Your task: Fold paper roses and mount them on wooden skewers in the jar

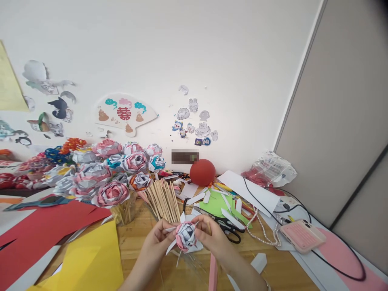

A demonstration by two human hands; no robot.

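A pink and white folded paper flower (186, 237) is held between my two hands above the wooden table, with white paper strips sticking out around it. My left hand (161, 238) pinches its left side and a white strip. On the right side, the fingers of my right hand (212, 233) press against the petals. Behind the flower stands a bundle of thin wooden sticks (163, 199). Black-handled scissors (232, 230) lie just to the right of my right hand. A pink paper strip (213, 273) lies below my right hand.
Many paper flowers (112, 193) stand at the left, beyond yellow paper (91, 258) and red paper (51, 230). Green paper (216, 203), a red balloon (202, 172) and white sheets lie behind. At the right are a bead string (262, 234), a pink phone (303, 236) and a black cable.
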